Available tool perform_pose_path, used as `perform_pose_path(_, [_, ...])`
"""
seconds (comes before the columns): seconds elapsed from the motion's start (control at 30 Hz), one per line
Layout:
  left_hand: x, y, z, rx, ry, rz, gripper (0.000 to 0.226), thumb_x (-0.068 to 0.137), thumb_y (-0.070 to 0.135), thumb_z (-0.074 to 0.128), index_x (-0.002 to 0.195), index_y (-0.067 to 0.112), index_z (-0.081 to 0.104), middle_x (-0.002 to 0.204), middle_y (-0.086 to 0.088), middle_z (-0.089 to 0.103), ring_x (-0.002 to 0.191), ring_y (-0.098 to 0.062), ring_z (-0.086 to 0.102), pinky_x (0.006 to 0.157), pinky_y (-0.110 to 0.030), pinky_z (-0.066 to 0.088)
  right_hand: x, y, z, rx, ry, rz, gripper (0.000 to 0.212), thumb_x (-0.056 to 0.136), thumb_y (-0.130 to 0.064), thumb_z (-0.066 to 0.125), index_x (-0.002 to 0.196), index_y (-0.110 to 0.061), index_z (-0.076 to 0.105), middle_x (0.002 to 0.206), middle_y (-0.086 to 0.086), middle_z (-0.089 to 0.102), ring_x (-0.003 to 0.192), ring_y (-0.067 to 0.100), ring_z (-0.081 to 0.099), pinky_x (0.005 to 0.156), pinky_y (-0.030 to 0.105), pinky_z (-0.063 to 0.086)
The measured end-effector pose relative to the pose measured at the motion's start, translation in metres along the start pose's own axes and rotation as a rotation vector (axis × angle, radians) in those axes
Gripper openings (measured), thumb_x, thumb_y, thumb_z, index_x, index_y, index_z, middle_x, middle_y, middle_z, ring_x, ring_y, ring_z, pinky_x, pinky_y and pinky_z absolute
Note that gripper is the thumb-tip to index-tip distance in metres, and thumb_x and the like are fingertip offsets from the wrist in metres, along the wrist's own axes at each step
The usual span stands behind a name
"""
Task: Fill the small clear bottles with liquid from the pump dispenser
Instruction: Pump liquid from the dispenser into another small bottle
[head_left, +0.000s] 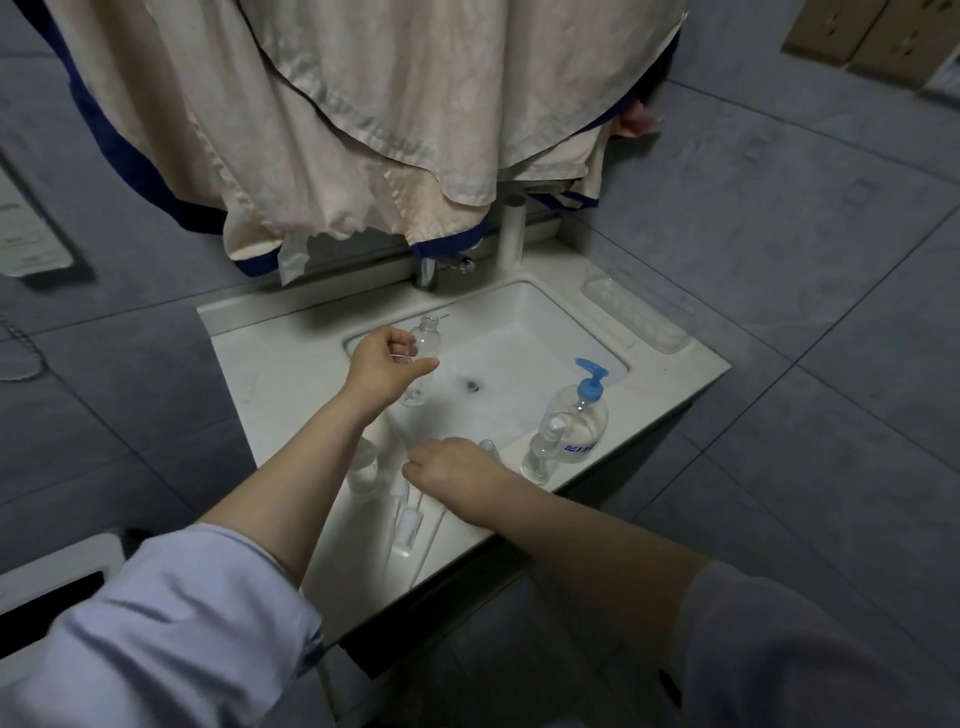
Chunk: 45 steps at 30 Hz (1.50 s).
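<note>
The left hand (384, 364) grips an uncapped bottle (425, 358) above the sink (524, 332) — a slip would drop it in. The right hand (457, 467) rests on the desk (280, 374), grip unclear — near the dispenser (579, 415), easily knocked.

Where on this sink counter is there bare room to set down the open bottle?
Bare counter lies left of the basin, under the left hand holding the open bottle. The front rim is crowded: small bottles, spray tops, the right hand, a capped bottle and the pump dispenser. The soap tray takes the right rear corner.
</note>
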<state>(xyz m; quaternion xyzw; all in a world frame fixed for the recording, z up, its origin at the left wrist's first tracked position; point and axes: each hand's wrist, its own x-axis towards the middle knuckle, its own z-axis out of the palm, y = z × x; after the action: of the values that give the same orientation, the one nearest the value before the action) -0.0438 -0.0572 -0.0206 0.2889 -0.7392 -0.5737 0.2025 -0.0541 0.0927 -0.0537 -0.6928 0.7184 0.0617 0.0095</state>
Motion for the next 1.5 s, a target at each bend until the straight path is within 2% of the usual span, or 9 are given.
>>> perform_pose_path(0.13, [0.009, 0.008, -0.001, 0.007, 0.025, 0.007, 0.040, 0.071, 0.006, 0.077, 0.104, 0.003, 0.054, 0.094, -0.009, 0.057, 0.082, -0.020, 0.052, 0.076, -0.027, 0.046, -0.012, 0.026, -0.031, 0.017, 0.161, 0.057, 0.022, 0.061, 0.013, 0.062, 0.080, 0.002, 0.062, 0.080, 0.019, 0.060, 0.070, 0.033, 0.060, 0.057, 0.037, 0.043])
perform_pose_path(0.23, [0.014, 0.011, 0.008, 0.048, 0.012, 0.010, 0.041, 0.071, 0.007, 0.077, 0.105, 0.001, 0.055, 0.094, -0.009, 0.057, 0.081, -0.019, 0.052, 0.077, -0.031, 0.045, -0.024, 0.055, -0.042, -0.062, 0.214, 0.251, 0.026, 0.085, -0.004, 0.048, 0.108, -0.007, 0.061, 0.105, 0.010, 0.059, 0.095, 0.027, 0.056, 0.076, 0.036, 0.040])
perform_pose_path(0.3, [0.016, 0.015, 0.019, 0.095, -0.031, 0.023, 0.040, 0.070, 0.007, 0.077, 0.104, 0.002, 0.056, 0.092, -0.008, 0.056, 0.081, -0.019, 0.051, 0.073, -0.030, 0.045, -0.036, 0.076, -0.047, -0.054, 0.234, 0.385, 0.032, 0.093, -0.013, 0.039, 0.120, -0.012, 0.055, 0.116, 0.004, 0.056, 0.105, 0.022, 0.052, 0.081, 0.032, 0.037])
perform_pose_path(0.67, [0.022, 0.021, 0.094, 0.273, -0.294, 0.146, 0.037, 0.067, 0.006, 0.078, 0.094, 0.008, 0.054, 0.093, -0.006, 0.055, 0.083, -0.018, 0.051, 0.074, -0.024, 0.041, -0.077, 0.144, -0.050, 0.276, 0.431, 1.012, 0.027, 0.094, -0.018, 0.046, 0.116, -0.013, 0.062, 0.114, 0.002, 0.061, 0.097, 0.019, 0.059, 0.078, 0.031, 0.044])
perform_pose_path(0.97, [0.031, 0.006, 0.135, 0.458, -0.375, 0.194, 0.032, 0.070, 0.010, 0.075, 0.090, 0.010, 0.051, 0.088, -0.004, 0.055, 0.078, -0.021, 0.051, 0.070, -0.032, 0.044, -0.069, 0.171, -0.031, 0.708, 0.455, 1.320, 0.032, 0.100, -0.018, 0.033, 0.095, 0.001, 0.059, 0.093, 0.013, 0.061, 0.086, 0.025, 0.057, 0.072, 0.031, 0.042])
perform_pose_path(1.2, [0.037, 0.010, 0.144, 0.480, -0.388, 0.270, 0.031, 0.072, 0.016, 0.074, 0.093, 0.012, 0.052, 0.089, -0.004, 0.060, 0.078, -0.018, 0.055, 0.068, -0.029, 0.048, -0.057, 0.190, -0.015, 0.946, 0.405, 1.374, 0.038, 0.102, -0.018, 0.031, 0.116, 0.006, 0.057, 0.118, 0.018, 0.060, 0.111, 0.030, 0.055, 0.092, 0.035, 0.043])
perform_pose_path(1.33, [0.037, 0.015, 0.141, 0.511, -0.402, 0.312, 0.031, 0.072, 0.017, 0.073, 0.094, 0.013, 0.052, 0.091, -0.003, 0.060, 0.079, -0.019, 0.055, 0.069, -0.031, 0.048, -0.053, 0.200, -0.010, 0.930, 0.246, 1.420, 0.041, 0.100, -0.017, 0.043, 0.135, 0.003, 0.038, 0.136, 0.017, 0.048, 0.124, 0.026, 0.048, 0.100, 0.030, 0.041])
perform_pose_path(1.43, [0.034, 0.016, 0.139, 0.531, -0.412, 0.331, 0.029, 0.074, 0.016, 0.071, 0.096, 0.013, 0.052, 0.093, -0.004, 0.060, 0.080, -0.019, 0.055, 0.069, -0.031, 0.047, -0.053, 0.201, -0.002, 0.935, 0.255, 1.388, 0.042, 0.101, -0.027, 0.038, 0.128, 0.005, 0.047, 0.129, 0.020, 0.053, 0.118, 0.031, 0.051, 0.080, 0.025, 0.045])
perform_pose_path(1.5, [0.033, 0.017, 0.138, 0.554, -0.420, 0.343, 0.028, 0.076, 0.016, 0.070, 0.098, 0.012, 0.052, 0.095, -0.006, 0.060, 0.081, -0.020, 0.055, 0.069, -0.031, 0.046, -0.050, 0.200, 0.000, 1.007, 0.300, 1.378, 0.041, 0.102, -0.026, 0.031, 0.115, 0.003, 0.057, 0.121, 0.024, 0.058, 0.112, 0.036, 0.054, 0.061, 0.020, 0.035])
